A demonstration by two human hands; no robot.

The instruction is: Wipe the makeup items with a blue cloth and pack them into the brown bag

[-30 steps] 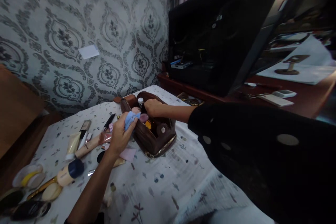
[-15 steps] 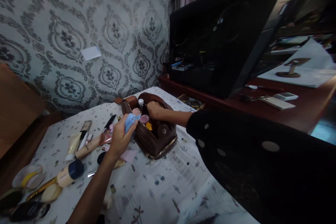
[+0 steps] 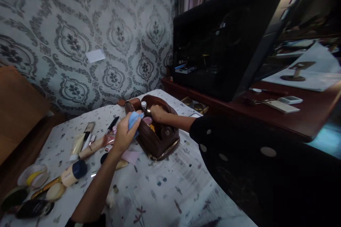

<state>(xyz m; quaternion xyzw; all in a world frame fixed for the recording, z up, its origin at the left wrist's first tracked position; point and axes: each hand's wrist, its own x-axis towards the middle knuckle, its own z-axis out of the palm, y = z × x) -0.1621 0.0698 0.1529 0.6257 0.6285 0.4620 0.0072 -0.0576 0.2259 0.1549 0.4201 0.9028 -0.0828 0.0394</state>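
An open brown leather cosmetic bag (image 3: 160, 142) stands on a table covered by a flower-print cloth (image 3: 165, 188). My left hand (image 3: 124, 136) is closed around a light blue sponge (image 3: 134, 120) at the bag's near rim. My right hand (image 3: 157, 112), fingers curled, rests inside the bag's opening beside a small white-capped bottle (image 3: 144, 105); what it holds, if anything, is hidden. Pink and orange items show inside the bag.
Tubes, a dark-capped bottle (image 3: 73, 173), compacts and brushes lie scattered on the cloth's left side. A dark television (image 3: 223, 46) stands on a red-brown cabinet (image 3: 293, 113) at the right, with remotes on it. Patterned wallpaper is behind.
My left hand has carried the blue sponge slightly up and right, closer over the bag's opening. The right hand has stayed in the bag. The view shifted a little.
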